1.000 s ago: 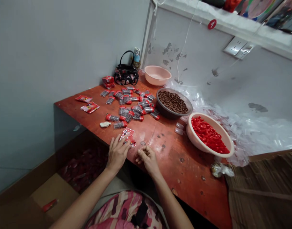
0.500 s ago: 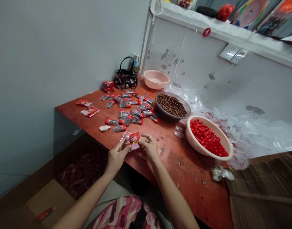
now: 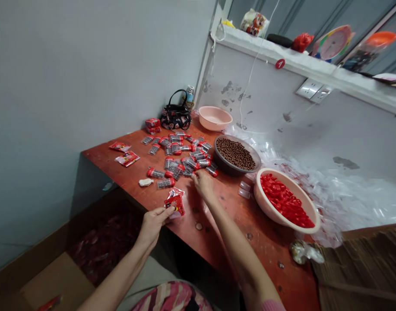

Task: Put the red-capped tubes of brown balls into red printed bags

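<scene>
My left hand (image 3: 155, 222) pinches a small red printed plastic packet (image 3: 175, 204) by its lower edge, above the front of the table. Behind that packet, a second clear-and-red packet (image 3: 176, 191) lies partly covered. My right hand (image 3: 203, 185) is at the near edge of a pile of small clear containers with red caps (image 3: 175, 149), dark balls inside them. Its fingers are bent downward and closed; whatever they grip is hidden. A white crumpled piece (image 3: 146, 182) rests left of the pile.
Right of the pile stand a dark bowl of brown balls (image 3: 235, 153) and a pale bowl of red caps (image 3: 286, 201). Two clear empty containers (image 3: 245, 189) lie between. Red packets (image 3: 127, 158), a handbag (image 3: 176, 116) and a pink basin (image 3: 215, 118) occupy the far side. Clear plastic pieces (image 3: 362, 194) heap rightward.
My right hand has let go of the red packet and moved forward to the pile. My left hand keeps the packet, now lower and tilted. The view has shifted slightly.
</scene>
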`<state>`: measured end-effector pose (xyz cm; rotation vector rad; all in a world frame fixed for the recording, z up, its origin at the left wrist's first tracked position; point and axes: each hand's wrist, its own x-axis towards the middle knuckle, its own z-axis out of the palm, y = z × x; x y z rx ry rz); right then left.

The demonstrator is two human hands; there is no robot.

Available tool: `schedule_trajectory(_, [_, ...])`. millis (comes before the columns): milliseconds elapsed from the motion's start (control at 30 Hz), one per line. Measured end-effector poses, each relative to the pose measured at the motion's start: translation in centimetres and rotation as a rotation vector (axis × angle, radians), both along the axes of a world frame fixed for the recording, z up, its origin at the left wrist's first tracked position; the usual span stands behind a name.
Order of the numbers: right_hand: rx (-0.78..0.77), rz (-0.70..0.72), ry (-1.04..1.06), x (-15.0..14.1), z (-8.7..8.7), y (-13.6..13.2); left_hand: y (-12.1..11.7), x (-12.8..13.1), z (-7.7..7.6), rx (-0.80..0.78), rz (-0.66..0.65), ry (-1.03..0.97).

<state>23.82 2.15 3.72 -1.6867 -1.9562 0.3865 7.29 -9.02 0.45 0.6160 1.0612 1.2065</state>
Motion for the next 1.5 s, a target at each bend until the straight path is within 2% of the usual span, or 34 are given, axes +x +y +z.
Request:
schedule_trajectory(100, [0.023, 0.093, -0.117, -0.3, -0.3, 1.9, -0.1, -0.1, 0.3, -0.079, 0.021, -0.073])
schedule_trajectory(167, [0.027, 0.182, -0.169, 0.2, -0.6, 2.0, -0.1, -0.5, 0.4, -0.122, 0.029, -0.11])
schedule_trajectory(333, [0.023, 0.354, -0.224, 4.8, -1.2, -0.6, 0.0, -1.2, 0.1, -0.169, 0.047, -0.2])
schedule_trajectory(400, [0.065, 0.249, -0.179, 6.7, -1.5, -2.0, 0.1, -0.9, 0.0, -0.176, 0.06, -0.238])
schedule_trajectory(500, [0.1, -0.058, -0.098, 7.6, -1.9, -3.8, 0.2, 0.1, 0.2, -0.179, 0.061, -0.31])
schedule_trajectory(600, [-0.045, -0.257, -0.137, 6.2, -1.9, -4.4, 0.4, 1.0, 0.6, -0.199, 0.087, -0.375])
schedule_trajectory(700, [-0.189, -0.333, -0.112, 4.2, -1.3, -3.9, 0.6, 1.5, 0.8, -0.235, 0.149, -0.408])
schedule_trajectory(833, [-0.2, -0.263, 0.013, 3.0, -0.6, -3.8, 0.8, 1.6, 1.0, -0.253, 0.243, -0.436])
schedule_trajectory(933, [-0.21, -0.198, 0.149, 2.4, -0.5, -6.2, 1.0, 1.6, 1.2, -0.285, 0.291, -0.452])
schedule_trajectory(967, [-0.224, -0.172, 0.239, 2.0, -0.6, -7.5, 1.1, 1.7, 1.3, -0.293, 0.298, -0.463])
schedule_trajectory(1067, [-0.288, -0.084, 0.774, 0.6, -0.9, -11.8, 1.3, 2.2, 1.3, -0.302, 0.309, -0.51])
schedule_trajectory(1133, [-0.279, -0.088, 0.938, -0.4, -1.0, -14.1, 1.4, 2.6, 1.2, -0.298, 0.306, -0.539])
schedule_trajectory(1233, [-0.257, -0.126, 1.004, -1.4, -1.2, -15.6, 1.4, 3.4, 1.3, -0.273, 0.283, -0.569])
schedule_trajectory(1400, [-0.241, -0.163, 0.986, -1.5, -1.5, -15.4, 1.1, 4.4, 2.2, -0.248, 0.241, -0.568])
schedule_trajectory(1500, [-0.245, -0.148, 1.03, -1.4, -1.5, -15.3, 0.8, 4.7, 2.7, -0.171, 0.179, -0.509])
